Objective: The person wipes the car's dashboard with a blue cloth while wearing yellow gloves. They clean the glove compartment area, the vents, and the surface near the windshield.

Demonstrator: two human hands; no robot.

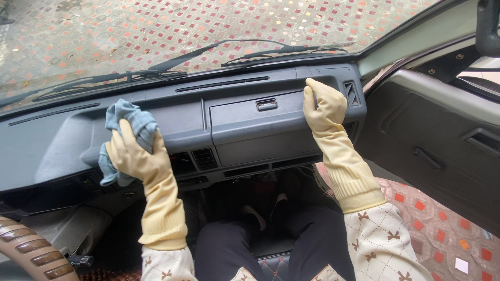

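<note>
1. Clearly mid-wipe: left hand [136, 156], in a pale yellow rubber glove, closed around a bunched blue-grey cloth [125, 130], pressing it against the grey dashboard [172, 112] toward its left half, just left of the centre vents [204, 158].
2. Right hand [324, 104], gloved the same way, resting flat with fingers spread loosely over the dashboard's upper right edge, just beside the corner air vent [351, 93]; holding nothing, only bracing.
3. Judging progress: dashboard plastic looks evenly dull grey with no obvious wet streak or dust line, so cannot tell which parts have been wiped. Cloth sits at the left-centre portion; right stretch under the bracing hand and the top ledge by the windscreen [208, 31] probably left to cover.
4. Containers: glove box [260, 130] in the right half of the dashboard, lid shut, latch handle [266, 104] at its upper edge untouched; contents hidden.
5. Open shelf slot below the glove box lid: dark, contents not discernible.
6. Nearby: open passenger door [432, 151] at the right, steering wheel [31, 250] rim at the lower left corner, dark-trousered knees at the bottom.
</note>
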